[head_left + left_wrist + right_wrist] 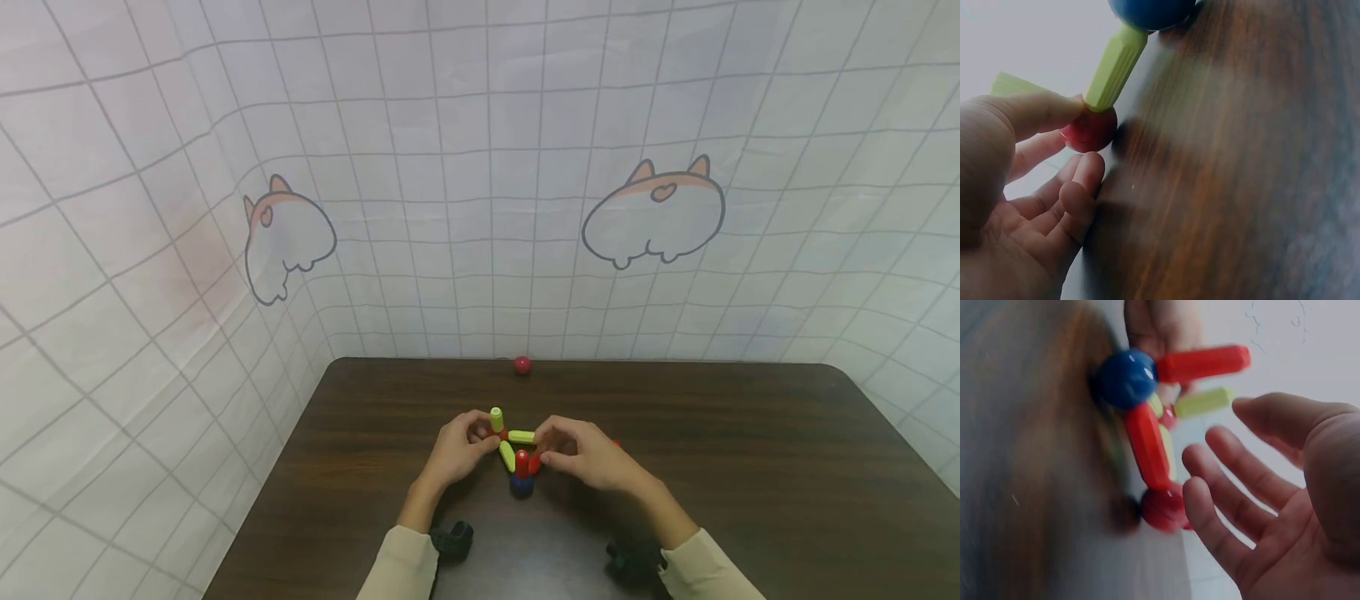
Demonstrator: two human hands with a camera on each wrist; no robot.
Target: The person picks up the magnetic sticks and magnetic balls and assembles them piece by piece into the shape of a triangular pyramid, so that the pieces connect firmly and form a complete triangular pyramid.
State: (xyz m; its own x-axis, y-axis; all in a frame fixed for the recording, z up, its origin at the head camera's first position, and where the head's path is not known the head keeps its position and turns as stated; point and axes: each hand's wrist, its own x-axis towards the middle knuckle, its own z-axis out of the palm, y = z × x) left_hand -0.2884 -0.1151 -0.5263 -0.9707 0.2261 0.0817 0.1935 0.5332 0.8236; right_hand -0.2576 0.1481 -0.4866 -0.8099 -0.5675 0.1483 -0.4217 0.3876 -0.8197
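A small frame of sticks and balls lies between the hands. Its blue ball [522,485] carries an upright red stick [522,463], and another red stick [1147,447] runs from it to a red ball [1163,507]. Yellow-green sticks [507,456] form other sides. My left hand [459,446] pinches the left red ball [1091,130], below an upright yellow-green stick [497,419]. My right hand [588,454] has loosely bent fingers with nothing between them, beside the right red ball; whether a fingertip touches it I cannot tell.
A loose red ball [522,365] sits at the back edge of the dark wooden table [750,467]. Something small and red [617,442] shows past the right hand. A white grid-patterned curtain [465,208] hangs behind and at both sides.
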